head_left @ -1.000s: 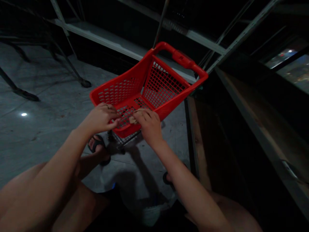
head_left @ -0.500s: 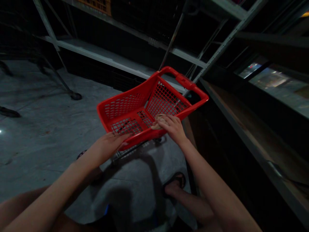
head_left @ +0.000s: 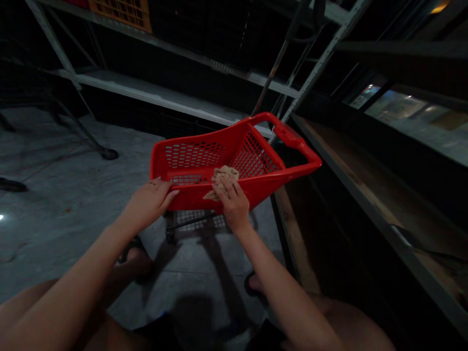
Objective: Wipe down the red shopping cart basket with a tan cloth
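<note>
A red plastic shopping cart [head_left: 278, 181] with lattice walls stands before me, its handle up at the right. My left hand [head_left: 150, 197] grips the near rim at the left corner, fingers over the edge and thumb outside. Under my right hand [head_left: 234, 202] is a crumpled beige cloth [head_left: 225, 173], pressed against the near side of the basket. Part of the cloth folds over the rim and part hangs down the outside. Inside the basket only the red grid floor shows.
Behind the cart runs a white metal shelf rack [head_left: 146, 95] with an orange crate [head_left: 122, 13] on it. A wooden-edged ledge [head_left: 365, 204] borders the right side. A dark wheeled frame [head_left: 109, 153] stands at the left on the grey concrete floor [head_left: 80, 195].
My right hand has moved left along the rim with the cloth, now lying on the outer side. The cart has tilted, showing more of its near wall. My left hand has shifted left.
</note>
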Motion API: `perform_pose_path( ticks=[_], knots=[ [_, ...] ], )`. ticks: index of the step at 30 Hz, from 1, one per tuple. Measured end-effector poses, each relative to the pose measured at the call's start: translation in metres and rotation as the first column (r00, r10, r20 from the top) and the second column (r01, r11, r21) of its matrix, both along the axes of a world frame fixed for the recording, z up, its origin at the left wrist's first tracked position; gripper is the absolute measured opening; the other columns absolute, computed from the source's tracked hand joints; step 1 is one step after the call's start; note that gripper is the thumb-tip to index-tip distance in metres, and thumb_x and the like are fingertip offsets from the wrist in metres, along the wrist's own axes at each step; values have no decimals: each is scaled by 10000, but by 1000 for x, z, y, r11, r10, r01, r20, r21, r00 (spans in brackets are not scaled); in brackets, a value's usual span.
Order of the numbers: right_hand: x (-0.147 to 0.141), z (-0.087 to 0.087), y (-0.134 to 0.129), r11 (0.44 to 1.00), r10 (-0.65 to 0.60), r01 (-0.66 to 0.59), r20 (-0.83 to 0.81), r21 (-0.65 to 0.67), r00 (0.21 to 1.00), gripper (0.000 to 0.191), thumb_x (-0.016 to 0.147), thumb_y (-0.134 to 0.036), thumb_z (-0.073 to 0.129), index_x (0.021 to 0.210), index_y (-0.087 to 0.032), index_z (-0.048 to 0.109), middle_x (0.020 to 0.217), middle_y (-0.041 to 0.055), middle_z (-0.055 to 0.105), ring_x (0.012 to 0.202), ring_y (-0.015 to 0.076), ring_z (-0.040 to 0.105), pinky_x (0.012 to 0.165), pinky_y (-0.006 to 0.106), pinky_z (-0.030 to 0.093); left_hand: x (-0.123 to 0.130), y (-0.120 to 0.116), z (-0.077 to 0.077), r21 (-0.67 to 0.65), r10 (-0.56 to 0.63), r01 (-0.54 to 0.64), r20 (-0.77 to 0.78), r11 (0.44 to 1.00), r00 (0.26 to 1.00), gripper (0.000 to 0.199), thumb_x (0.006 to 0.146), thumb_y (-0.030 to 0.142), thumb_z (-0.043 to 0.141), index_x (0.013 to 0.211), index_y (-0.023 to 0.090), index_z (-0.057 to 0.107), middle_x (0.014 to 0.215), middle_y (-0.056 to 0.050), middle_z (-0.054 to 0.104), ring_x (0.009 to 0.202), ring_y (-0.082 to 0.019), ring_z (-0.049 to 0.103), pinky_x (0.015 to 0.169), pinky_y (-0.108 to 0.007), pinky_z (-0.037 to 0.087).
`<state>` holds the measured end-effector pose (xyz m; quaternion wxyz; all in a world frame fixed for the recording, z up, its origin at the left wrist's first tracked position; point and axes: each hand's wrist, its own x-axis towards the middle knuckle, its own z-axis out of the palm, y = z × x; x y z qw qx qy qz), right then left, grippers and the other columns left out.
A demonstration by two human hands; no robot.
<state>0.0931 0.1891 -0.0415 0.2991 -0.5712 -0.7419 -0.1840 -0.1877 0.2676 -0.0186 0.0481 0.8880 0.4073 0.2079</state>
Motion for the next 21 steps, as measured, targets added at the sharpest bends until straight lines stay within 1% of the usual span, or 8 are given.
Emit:
perform_pose_path(
  ticks=[2, 4, 6, 9, 13, 16, 19, 21],
  knots=[
    [-29, -4, 5, 998, 38, -38, -5, -45, 999, 444, 1003, -154, 594, 1401, -328, 683, 1517, 60, 625, 1518, 272, 464, 1234, 498, 475, 21, -2, 7, 20, -25, 25, 26, 999, 999, 508, 1067, 418, 315, 1307, 115, 645, 1297, -210, 715, 1236, -338, 670, 1098, -523, 516],
    [-37, -1, 11, 994, 86, -83, 42, -71, 995, 434, 1023, -163, 562, 1413, -316, 673, 1543, 31, 603, 1520, 253, 464, 1242, 455, 478, 39, -2, 10, 43, -87, 85, 50, 995, 995, 487, 1059, 358, 342, 1390, 110, 598, 1381, -200, 675, 1284, -315, 642, 1141, -495, 484],
    [-25, 4, 14, 988, 139, -129, 116, -91, 983, 415, 1040, -174, 532, 1405, -305, 679, 1518, 19, 627, 1486, 237, 508, 1227, 417, 499, 51, 2, 11, 55, -114, 112, 48, 992, 992, 496, 1051, 323, 356, 1439, 102, 571, 1404, -202, 661, 1304, -319, 624, 1147, -497, 473],
    [17, 14, 5, 990, 134, -124, 194, -66, 972, 400, 1045, -160, 515, 1378, -281, 700, 1396, 60, 712, 1376, 246, 610, 1175, 426, 541, 53, 14, 6, 44, -160, 158, 53, 986, 986, 520, 1056, 330, 352, 1503, 139, 537, 1439, -186, 642, 1325, -327, 610, 1136, -512, 479],
    [91, 34, -36, 999, -10, 0, 233, 44, 973, 373, 1034, -174, 552, 1347, -285, 721, 1289, 99, 751, 1248, 268, 670, 1127, 473, 551, 47, 25, -8, 24, -260, 259, 105, 966, 960, 543, 1046, 327, 368, 1564, 206, 476, 1501, -150, 607, 1390, -314, 568, 1175, -512, 450],
    [138, 57, -78, 973, -188, 153, 211, 174, 959, 309, 1028, -216, 576, 1257, -303, 763, 1220, 107, 756, 1186, 279, 678, 1098, 492, 543, 45, 25, -20, 38, -307, 305, 112, 952, 945, 578, 1025, 291, 384, 1600, 239, 415, 1517, -134, 587, 1404, -316, 549, 1205, -527, 415],
    [163, 75, -108, 857, -430, 363, 120, 365, 895, 233, 1022, -296, 583, 1138, -282, 785, 1151, 138, 727, 1125, 311, 674, 1036, 531, 553, 46, 22, -29, 42, -298, 295, 117, 954, 947, 629, 1005, 304, 420, 1627, 325, 337, 1520, -96, 576, 1396, -332, 545, 1203, -553, 407],
    [161, 71, -114, 765, -512, 453, 4, 458, 859, 244, 1016, -347, 575, 1156, -271, 760, 1131, 158, 695, 1119, 337, 658, 1007, 561, 553, 46, 19, -31, 51, -284, 280, 100, 959, 954, 663, 996, 307, 434, 1641, 356, 288, 1501, -90, 582, 1386, -352, 545, 1184, -570, 415]
  ],
)
